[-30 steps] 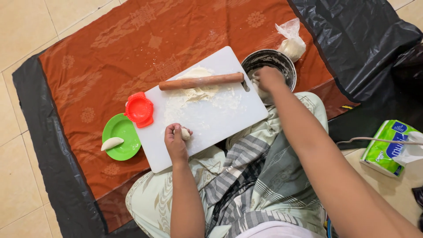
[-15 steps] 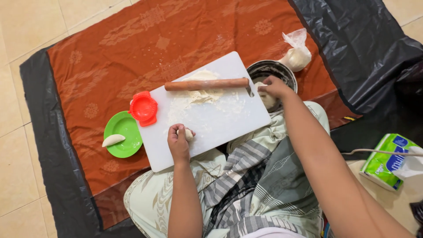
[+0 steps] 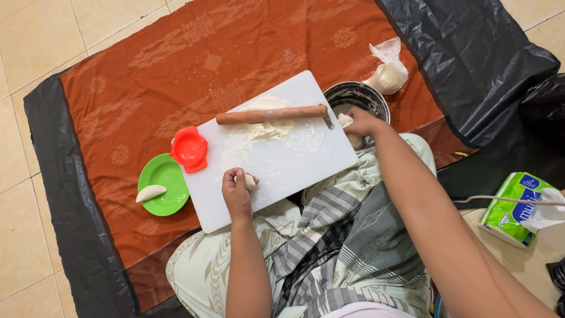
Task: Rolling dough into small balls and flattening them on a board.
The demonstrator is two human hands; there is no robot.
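Note:
A white cutting board (image 3: 294,171) dusted with flour lies on a rust-red cloth in front of my lap. My left hand (image 3: 236,194) rests on the board's near edge, closed around a small lump of dough (image 3: 251,181). A wooden rolling pin (image 3: 271,114) lies across the far side of the board over a flat piece of dough. My right hand (image 3: 360,122) reaches over the rim of a metal bowl (image 3: 357,96) and pinches a bit of pale dough there.
A red plastic dumpling press (image 3: 189,148) sits at the board's left edge. Beside it, a green plate (image 3: 165,185) holds one folded dumpling (image 3: 150,192). A plastic bag of dough (image 3: 387,73) lies behind the bowl. A green tissue pack (image 3: 518,207) is at my right.
My right hand has drawn slightly back from inside the bowl to its near rim with dough in its fingers. The left hand has stayed on the dough lump.

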